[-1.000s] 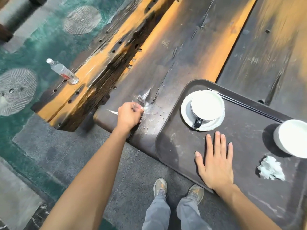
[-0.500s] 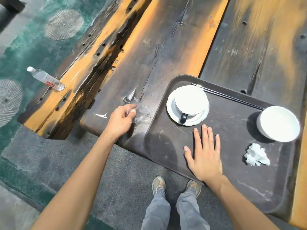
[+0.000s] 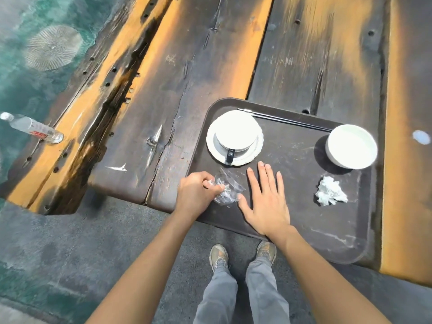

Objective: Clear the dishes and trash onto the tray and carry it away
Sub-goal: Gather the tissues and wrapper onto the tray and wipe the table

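Your left hand (image 3: 195, 192) pinches the crumpled clear plastic wrapper (image 3: 228, 189) at its 3 o'clock, over the tray (image 3: 304, 220); your right hand (image 3: 266, 202) lies spread flat beside it.

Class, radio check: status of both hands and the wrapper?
Left hand shut on clear plastic wrapper, over tray. Right hand flat, open. Nothing blocking.

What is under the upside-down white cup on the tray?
The cup sits on a white saucer with a scalloped rim, which rests on the tray. Whether anything lies inside the cup cannot be seen; it is covered.
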The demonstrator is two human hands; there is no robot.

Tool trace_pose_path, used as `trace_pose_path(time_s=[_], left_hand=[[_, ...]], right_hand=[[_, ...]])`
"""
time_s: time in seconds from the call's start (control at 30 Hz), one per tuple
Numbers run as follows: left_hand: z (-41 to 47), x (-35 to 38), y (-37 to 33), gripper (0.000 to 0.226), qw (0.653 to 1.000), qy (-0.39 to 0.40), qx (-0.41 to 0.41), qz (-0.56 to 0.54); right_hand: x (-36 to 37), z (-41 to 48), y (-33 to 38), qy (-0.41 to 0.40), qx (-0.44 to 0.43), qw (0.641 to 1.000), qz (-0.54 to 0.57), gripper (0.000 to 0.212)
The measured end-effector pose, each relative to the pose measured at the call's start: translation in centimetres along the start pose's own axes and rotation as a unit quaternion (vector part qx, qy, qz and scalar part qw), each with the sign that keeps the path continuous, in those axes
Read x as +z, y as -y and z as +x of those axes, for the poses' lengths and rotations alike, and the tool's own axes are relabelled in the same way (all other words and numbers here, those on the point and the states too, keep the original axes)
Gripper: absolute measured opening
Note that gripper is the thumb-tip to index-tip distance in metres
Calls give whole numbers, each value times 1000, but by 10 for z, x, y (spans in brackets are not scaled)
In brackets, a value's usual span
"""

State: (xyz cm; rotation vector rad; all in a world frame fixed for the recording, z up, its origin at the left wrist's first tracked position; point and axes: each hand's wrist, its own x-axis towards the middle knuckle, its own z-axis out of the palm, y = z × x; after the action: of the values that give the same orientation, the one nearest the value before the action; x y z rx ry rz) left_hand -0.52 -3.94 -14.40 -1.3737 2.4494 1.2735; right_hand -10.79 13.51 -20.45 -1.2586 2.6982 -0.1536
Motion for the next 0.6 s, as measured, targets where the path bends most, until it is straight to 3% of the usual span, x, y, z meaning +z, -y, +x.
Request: trace_pose_path(time_s=[0.3, 0.6], left_hand=[[-3, 2, 11, 43, 994, -61, 85, 38], [-4, 0, 13, 47, 995, -59, 82, 22]], right_hand=[[3, 0, 0, -11, 2, 1000, 6, 74], [6, 1, -1, -27, 4, 1000, 7, 73]])
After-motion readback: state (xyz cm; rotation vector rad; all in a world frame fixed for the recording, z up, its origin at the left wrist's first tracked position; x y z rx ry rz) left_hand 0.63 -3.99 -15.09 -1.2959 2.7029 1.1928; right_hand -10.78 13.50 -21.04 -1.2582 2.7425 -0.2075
